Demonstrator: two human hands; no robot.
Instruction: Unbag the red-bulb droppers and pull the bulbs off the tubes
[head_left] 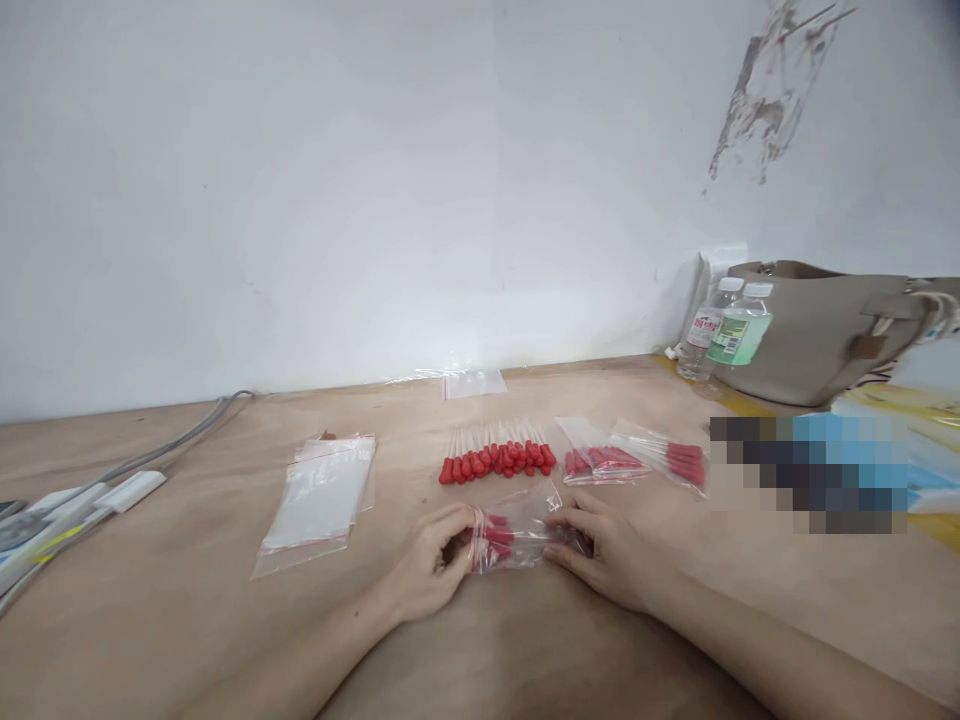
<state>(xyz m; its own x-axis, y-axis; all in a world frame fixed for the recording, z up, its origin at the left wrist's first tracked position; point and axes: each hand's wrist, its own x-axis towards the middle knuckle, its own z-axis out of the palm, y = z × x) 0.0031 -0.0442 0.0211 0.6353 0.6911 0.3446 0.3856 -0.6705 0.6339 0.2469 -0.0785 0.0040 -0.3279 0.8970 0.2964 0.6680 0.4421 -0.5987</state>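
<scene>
A small clear zip bag (517, 535) with red-bulbed droppers inside lies on the wooden table (187, 620) between my hands. My left hand (431, 565) pinches its left, sealed end. My right hand (604, 550) grips the bag's right end, fingers closed on the plastic. Just beyond the bag a row of several loose droppers (499, 458) with red bulbs lies side by side. Two filled bags of droppers (600, 458) (667, 455) rest to the right of that row.
A stack of empty zip bags (322, 500) lies to the left, one more empty bag (472, 382) by the wall. Grey cables and white plugs (82, 495) sit at far left. Two water bottles (724, 335) and a beige handbag (817, 325) stand at back right.
</scene>
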